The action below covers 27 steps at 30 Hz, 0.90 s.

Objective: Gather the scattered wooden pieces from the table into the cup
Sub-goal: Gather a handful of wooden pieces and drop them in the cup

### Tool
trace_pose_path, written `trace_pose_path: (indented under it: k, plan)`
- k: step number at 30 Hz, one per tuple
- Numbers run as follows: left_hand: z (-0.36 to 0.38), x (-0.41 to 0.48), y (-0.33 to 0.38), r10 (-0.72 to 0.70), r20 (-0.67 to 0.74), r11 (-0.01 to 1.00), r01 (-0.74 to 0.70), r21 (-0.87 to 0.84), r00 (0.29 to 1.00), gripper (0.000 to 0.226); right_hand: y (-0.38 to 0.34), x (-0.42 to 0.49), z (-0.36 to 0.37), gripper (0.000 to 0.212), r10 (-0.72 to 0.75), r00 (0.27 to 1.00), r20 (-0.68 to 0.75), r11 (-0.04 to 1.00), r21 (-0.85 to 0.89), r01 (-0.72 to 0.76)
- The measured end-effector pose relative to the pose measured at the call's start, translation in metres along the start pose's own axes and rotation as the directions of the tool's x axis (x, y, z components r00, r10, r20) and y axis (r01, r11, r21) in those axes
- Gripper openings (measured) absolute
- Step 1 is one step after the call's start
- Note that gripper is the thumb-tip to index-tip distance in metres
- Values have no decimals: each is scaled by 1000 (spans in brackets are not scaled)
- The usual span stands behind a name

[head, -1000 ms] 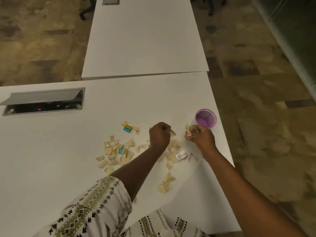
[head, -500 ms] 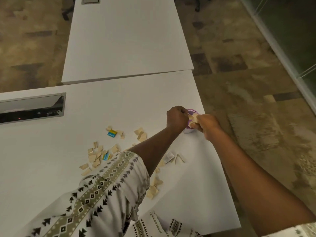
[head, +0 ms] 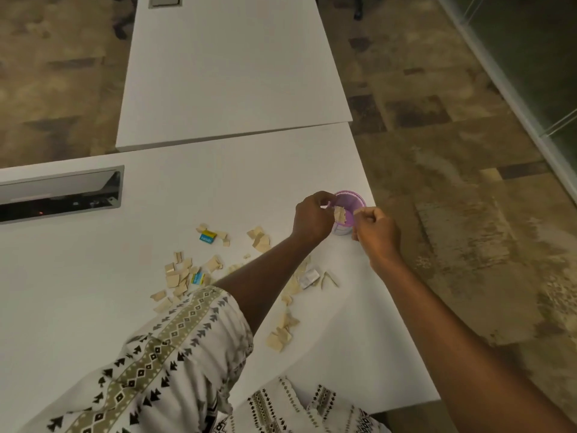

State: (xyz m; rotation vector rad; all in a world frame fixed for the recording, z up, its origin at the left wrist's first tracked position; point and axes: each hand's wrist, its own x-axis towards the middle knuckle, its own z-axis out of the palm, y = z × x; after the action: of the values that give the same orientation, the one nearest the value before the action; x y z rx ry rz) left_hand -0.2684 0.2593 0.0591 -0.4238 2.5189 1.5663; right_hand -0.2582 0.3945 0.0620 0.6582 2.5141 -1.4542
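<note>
A purple cup (head: 350, 197) stands near the right edge of the white table (head: 93, 276). My left hand (head: 312, 217) and my right hand (head: 378, 231) are both at the cup's near rim, fingers closed. A small bunch of pale wooden pieces (head: 340, 214) sits between them over the cup's mouth, at my left fingertips; a pale sliver shows at my right thumb. More wooden pieces lie scattered on the table: a pile (head: 177, 276) at left, a few (head: 259, 240) near my left forearm, some (head: 281, 335) close to me.
Two blue-and-yellow tiles (head: 207, 237) (head: 197, 278) and a white piece (head: 309, 278) lie among the wood. An open cable recess (head: 59, 195) sits at the table's left. A second white table (head: 231, 67) adjoins beyond. The table's right edge (head: 402, 307) drops to carpet.
Both hands rose from the scattered pieces and moved to the purple cup, carrying wooden pieces. The camera view shifted, so the cup now sits nearer the centre.
</note>
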Motion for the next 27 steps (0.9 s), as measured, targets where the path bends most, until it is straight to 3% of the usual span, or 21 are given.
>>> trace_pose_path:
  k: [4,8,12,18,21,25,27]
  plan:
    - [-21,-28,-32,-27,-10,998,28,64,1000,23,28,-30,15,17,-78,988,135,976,-190,103]
    - [-48,-69,-88,-95,-16,982,97,161,995,22,64,-50,40,45,15,954,301,894,-431,121]
    - [-80,-118,-147,-152,-81,950,168,263,985,22,85,-72,66,67,34,949,314,786,-595,168]
    - [-116,-193,-209,-177,-238,848,271,455,955,44,94,-95,97,54,-145,932,333,660,-669,342]
    - [-124,-221,-235,-172,-199,796,255,549,965,61,99,-100,107,41,-205,905,372,597,-686,416]
    - [-121,-242,-249,-206,-103,764,225,604,973,75,109,-99,117,40,-289,861,418,544,-668,508]
    - [-117,-246,-249,-229,-78,780,231,582,970,76,109,-99,115,37,-328,856,400,599,-613,516]
